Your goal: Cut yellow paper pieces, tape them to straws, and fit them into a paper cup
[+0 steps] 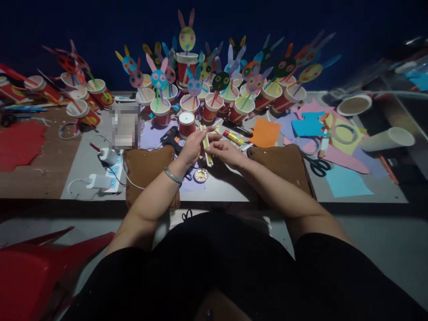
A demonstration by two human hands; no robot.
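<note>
Both hands meet above the middle of the table. My left hand (195,146) is closed around a narrow yellow and white strip (207,149), with some fingers extended past it. From the other side, my right hand (224,151) pinches the same strip. Just beyond my left hand an upside-down red and white cup (186,124) stands on the table. A black glue gun (171,137) lies to its left. Below the hands is a small round item with a patterned face (201,175).
Cups with paper rabbit heads (214,104) line the back. Brown pads (149,171) lie under both forearms. A power strip (115,171) with plugs is at the left. Black scissors (319,166), an orange sheet (265,132) and coloured paper scraps (309,125) lie at the right.
</note>
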